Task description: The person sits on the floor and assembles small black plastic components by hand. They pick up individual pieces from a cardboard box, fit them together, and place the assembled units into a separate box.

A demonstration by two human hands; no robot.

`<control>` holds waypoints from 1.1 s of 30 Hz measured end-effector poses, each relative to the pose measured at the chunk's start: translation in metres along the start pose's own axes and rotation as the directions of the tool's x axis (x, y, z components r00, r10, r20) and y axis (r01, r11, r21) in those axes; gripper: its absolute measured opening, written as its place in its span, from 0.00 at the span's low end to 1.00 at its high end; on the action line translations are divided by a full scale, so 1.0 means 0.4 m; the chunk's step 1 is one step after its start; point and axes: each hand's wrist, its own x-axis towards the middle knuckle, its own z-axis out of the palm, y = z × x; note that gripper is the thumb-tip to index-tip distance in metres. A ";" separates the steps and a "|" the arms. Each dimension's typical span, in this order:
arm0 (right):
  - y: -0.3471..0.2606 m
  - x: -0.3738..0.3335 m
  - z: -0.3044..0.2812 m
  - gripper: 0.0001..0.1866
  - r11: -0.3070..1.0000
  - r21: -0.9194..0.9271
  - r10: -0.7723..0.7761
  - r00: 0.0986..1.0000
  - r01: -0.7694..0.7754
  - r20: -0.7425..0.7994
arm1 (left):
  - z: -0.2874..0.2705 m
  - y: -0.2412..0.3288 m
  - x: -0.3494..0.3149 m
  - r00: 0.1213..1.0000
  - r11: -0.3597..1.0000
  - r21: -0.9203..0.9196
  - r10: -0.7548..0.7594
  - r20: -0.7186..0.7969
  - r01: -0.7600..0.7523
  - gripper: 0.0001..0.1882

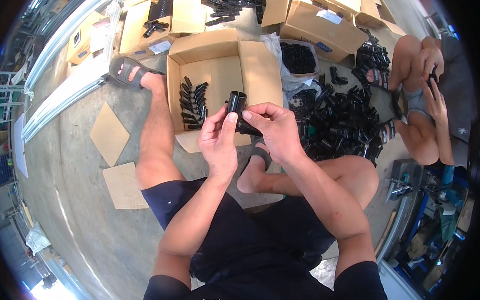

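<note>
Two bare hands meet around a glossy black fitting [237, 103] in front of the wearer, as I watch through the head camera from a distance. The part sits at the fingertips, between the hands, and in view covers the lower right of the open carton [221, 62], near the base of its right flap. Its tubular section stands with the long axis pointing away from the wearer, toward the carton's far edge. The left hand [217, 141] is nearer the tube, grasping it with thumb in front and fingers wrapped to the side; the right hand [276, 131] grips from the right, its thumb close to the tube and a dark length running beneath its fingers (one piece with the tube or a second, I cannot tell). Pale streaks of light run down the smooth, dark wall, and the far end looks open. Similar parts [193, 103] line up along the carton's left edge, nearer the left hand; a loose pile [339, 121] spreads over the concrete floor [85, 181], beyond the right hand.
</note>
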 end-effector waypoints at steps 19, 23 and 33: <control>0.014 -0.021 -0.002 0.07 0.944 -0.316 -0.112 0.993 0.095 -0.037 | 0.004 0.008 -0.004 0.999 0.999 0.042 0.000 0.036 -0.002 0.15; -0.002 -0.026 -0.002 0.08 0.897 -0.398 -0.189 0.981 0.190 0.042 | 0.007 0.017 -0.003 1.000 1.000 0.015 -0.004 0.021 0.004 0.15; -0.037 -0.037 0.005 0.06 0.925 -0.369 -0.061 0.995 0.085 0.076 | 0.004 0.032 -0.006 0.999 1.000 -0.002 0.014 0.040 -0.014 0.15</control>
